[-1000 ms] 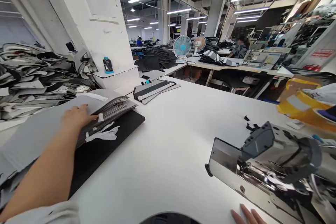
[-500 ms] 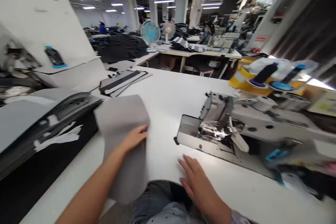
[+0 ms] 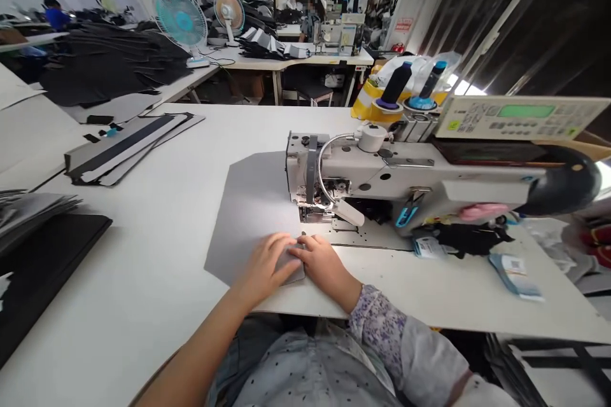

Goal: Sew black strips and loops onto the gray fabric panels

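A grey fabric panel (image 3: 252,203) lies flat on the white table (image 3: 157,248), its right edge under the head of a sewing machine (image 3: 382,178). My left hand (image 3: 266,266) rests on the panel's near corner, fingers spread and pressing flat. My right hand (image 3: 322,261) lies just beside it on the same corner, fingers flat, tips touching the left hand's. Both hands sit just in front of the needle area (image 3: 310,210).
A stack of grey and black pieces (image 3: 28,222) lies at the left edge. Black-and-grey strips (image 3: 124,146) lie farther back. Thread cones (image 3: 396,86) and a control panel (image 3: 520,117) stand behind the machine. Fans (image 3: 180,16) and another worker's table are beyond.
My left hand carried a grey panel from the left stack to the machine and laid it flat. My right hand moved onto its corner. The view swung right.
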Action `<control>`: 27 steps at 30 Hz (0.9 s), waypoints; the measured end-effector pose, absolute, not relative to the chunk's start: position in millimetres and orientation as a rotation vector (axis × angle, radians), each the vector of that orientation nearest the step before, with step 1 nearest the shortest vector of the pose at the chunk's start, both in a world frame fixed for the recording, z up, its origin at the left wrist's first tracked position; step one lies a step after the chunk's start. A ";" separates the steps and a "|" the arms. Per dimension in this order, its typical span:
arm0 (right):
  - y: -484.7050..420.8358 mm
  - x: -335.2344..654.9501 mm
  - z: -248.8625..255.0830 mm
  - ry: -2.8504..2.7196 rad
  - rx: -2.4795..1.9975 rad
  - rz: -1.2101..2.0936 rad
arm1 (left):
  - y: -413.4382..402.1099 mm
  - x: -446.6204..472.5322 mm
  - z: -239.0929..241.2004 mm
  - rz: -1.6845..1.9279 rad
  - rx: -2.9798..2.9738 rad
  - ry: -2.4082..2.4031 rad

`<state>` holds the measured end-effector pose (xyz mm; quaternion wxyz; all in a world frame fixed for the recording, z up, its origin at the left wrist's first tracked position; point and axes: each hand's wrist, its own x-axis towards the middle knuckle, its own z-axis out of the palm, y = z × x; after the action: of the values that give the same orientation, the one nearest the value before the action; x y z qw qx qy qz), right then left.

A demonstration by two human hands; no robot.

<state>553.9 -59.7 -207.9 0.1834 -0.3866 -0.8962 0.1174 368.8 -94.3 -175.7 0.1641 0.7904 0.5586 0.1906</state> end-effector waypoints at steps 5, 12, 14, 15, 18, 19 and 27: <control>-74.5 566.9 -206.3 -2.470 -1.068 0.387 | -135.2 368.3 -183.4 0.498 2.378 1.575; -109.3 579.9 -202.0 -2.469 -1.047 0.437 | -129.9 366.8 -187.7 0.477 2.357 1.548; -108.3 577.3 -201.5 -2.447 -1.116 0.483 | -128.3 367.9 -185.0 0.459 2.330 1.567; -106.3 575.0 -200.8 -2.433 -1.170 0.511 | -127.1 369.2 -183.0 0.439 2.313 1.584; -98.5 566.8 -198.7 -2.393 -1.335 0.556 | -121.9 375.7 -176.4 0.344 2.271 1.656; -96.4 564.4 -198.3 -2.381 -1.376 0.556 | -120.3 378.2 -174.8 0.311 2.270 1.681; -111.0 569.9 -206.8 -2.517 -1.227 0.264 | -139.6 370.1 -194.7 0.384 2.659 1.524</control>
<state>569.9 -111.0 -206.8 0.1637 -0.4305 -0.8828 0.0924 370.1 -139.6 -194.7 0.0266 0.8606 0.4932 0.1244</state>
